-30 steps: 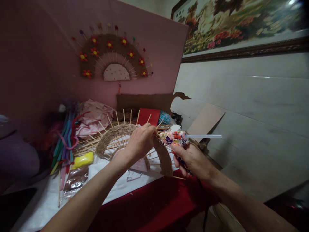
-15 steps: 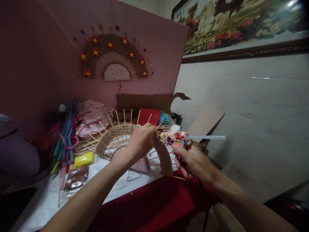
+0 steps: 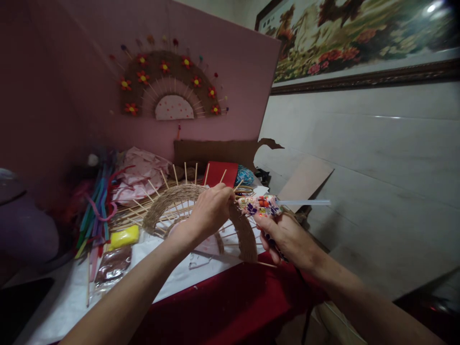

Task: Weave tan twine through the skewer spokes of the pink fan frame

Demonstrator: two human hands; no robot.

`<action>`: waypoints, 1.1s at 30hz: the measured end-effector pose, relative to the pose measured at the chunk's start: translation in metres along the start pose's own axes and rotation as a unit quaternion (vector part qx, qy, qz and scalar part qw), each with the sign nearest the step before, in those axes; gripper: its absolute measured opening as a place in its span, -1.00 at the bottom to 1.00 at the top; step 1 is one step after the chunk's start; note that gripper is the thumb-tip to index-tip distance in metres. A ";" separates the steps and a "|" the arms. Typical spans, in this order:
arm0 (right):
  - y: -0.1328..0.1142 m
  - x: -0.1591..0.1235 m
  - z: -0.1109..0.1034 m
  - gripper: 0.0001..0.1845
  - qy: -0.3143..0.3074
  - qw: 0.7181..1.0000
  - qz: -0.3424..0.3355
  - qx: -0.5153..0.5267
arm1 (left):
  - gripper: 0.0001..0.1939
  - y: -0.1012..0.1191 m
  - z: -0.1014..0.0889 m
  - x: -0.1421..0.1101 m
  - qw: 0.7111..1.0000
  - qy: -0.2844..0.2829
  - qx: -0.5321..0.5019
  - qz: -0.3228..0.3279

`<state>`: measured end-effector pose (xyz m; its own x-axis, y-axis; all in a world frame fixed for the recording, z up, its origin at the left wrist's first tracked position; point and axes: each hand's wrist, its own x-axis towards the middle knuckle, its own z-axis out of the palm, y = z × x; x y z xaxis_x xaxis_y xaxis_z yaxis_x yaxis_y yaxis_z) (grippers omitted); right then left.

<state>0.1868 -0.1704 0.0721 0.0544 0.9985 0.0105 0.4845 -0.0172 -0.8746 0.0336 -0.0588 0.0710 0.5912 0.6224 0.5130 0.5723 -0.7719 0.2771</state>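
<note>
My right hand [image 3: 283, 235] is wrapped round the handle of a glue gun [image 3: 262, 206] with a flowered cover. A clear glue stick [image 3: 305, 202] juts out of its back end, and its nozzle points left toward my other hand. My left hand [image 3: 213, 206] is closed over the upper right of a half-round fan [image 3: 179, 194] of twine woven on thin wooden sticks. Its fingertips are pinched together close to the nozzle; what lies between them is hidden. Under the arch, a pale pink half-disc [image 3: 208, 245] shows in part behind my left wrist.
Left on the white-covered table lie pipe cleaners [image 3: 102, 206], a yellow packet [image 3: 124, 237] and a brown packet [image 3: 114, 263]. Behind the fan are pink cloth [image 3: 138, 172], red card [image 3: 221, 173] and blue yarn [image 3: 244, 175]. A finished-looking flowered fan [image 3: 163, 72] hangs on the pink board.
The glue stick has slid slightly left into the gun, so less of it sticks out. Both hands and the woven fan stay almost in place.
</note>
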 end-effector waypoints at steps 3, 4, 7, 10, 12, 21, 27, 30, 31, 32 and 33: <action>0.002 -0.002 0.000 -0.44 0.002 1.000 -0.003 0.001 | -0.80 0.000 0.000 0.000 1.000 0.000 -0.004 0.001; 0.002 -0.002 -0.001 -0.44 0.002 1.000 -0.005 0.001 | -0.80 0.000 0.000 0.000 1.000 0.000 -0.006 0.001; 0.003 -0.003 -0.001 -0.47 0.004 1.000 -0.005 0.010 | -0.81 0.000 0.000 0.000 1.000 0.000 -0.009 -0.003; 0.003 -0.004 -0.001 -0.49 0.009 1.000 -0.005 0.007 | -0.81 0.001 0.000 0.000 1.000 -0.001 -0.006 -0.004; 0.002 -0.004 -0.001 -0.48 0.009 1.000 -0.007 0.004 | -0.81 0.000 0.000 0.000 1.000 -0.002 -0.003 -0.003; -0.003 -0.003 -0.002 -0.50 0.016 1.000 0.006 0.019 | -0.80 0.001 0.001 0.000 1.000 0.000 -0.001 -0.006; -0.001 0.001 0.002 -0.45 0.003 1.000 0.007 0.020 | -0.81 0.000 0.001 0.000 1.000 0.000 0.003 -0.001; -0.001 0.001 0.002 -0.46 0.005 1.000 0.001 0.018 | -0.81 0.000 0.001 0.001 1.000 0.000 0.003 0.001; -0.001 0.001 0.001 -0.47 0.004 1.000 0.001 0.016 | -0.80 0.000 0.001 0.001 1.000 0.000 0.002 0.001; -0.001 0.000 0.001 -0.47 0.005 1.000 0.002 0.013 | -0.80 0.000 0.001 0.001 1.000 -0.001 0.001 0.001; -0.001 -0.001 0.001 -0.48 0.006 1.000 0.003 0.009 | -0.80 0.000 0.001 0.001 1.000 -0.002 -0.001 0.002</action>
<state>0.1859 -0.1711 0.0726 0.0681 0.9976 0.0100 0.4680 -0.0231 -0.8834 0.0344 -0.0579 0.0701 0.5948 0.6203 0.5113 0.5693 -0.7741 0.2769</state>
